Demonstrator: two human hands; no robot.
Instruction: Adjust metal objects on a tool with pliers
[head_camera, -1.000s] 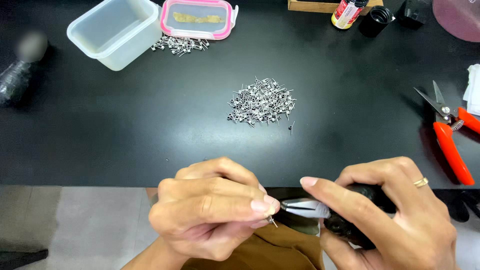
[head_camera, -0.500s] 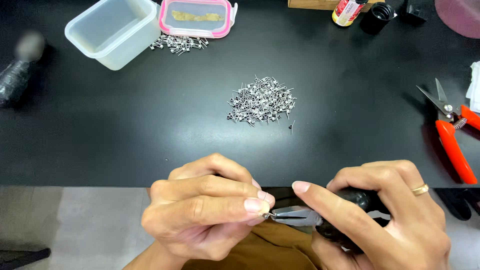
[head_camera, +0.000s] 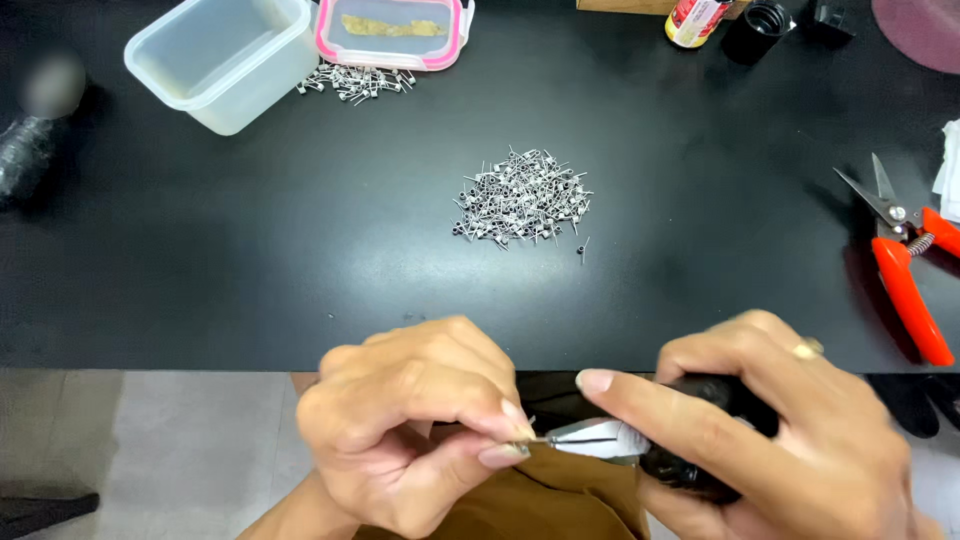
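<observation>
**Small wire piece pinched against the plier tips, below the table edge**

My left hand is curled in front of me, below the near edge of the black table. Thumb and forefinger are pressed together on a tiny metal wire piece, which is mostly hidden under my nails, so I can't make out its shape. My right hand is wrapped around the black handle of a pair of thin-nosed pliers, forefinger stretched out along the top. The silver nose points left and meets the wire piece right at my left fingertips. The jaws look nearly shut, though I can't tell for sure whether they bite on the wire. There is a ring on one finger of my right hand.

Out on the table, well apart from both hands, lies a heap of small silver wire coils with short legs, and one loose coil sits just beside its right edge. At the far left stands a clear plastic tub; next to it is a pink-rimmed lid, with a second, smaller scatter of coils just in front of them. Orange-handled snips lie at the right edge, blades pointing away from me. Under my hands is brown cloth.
</observation>
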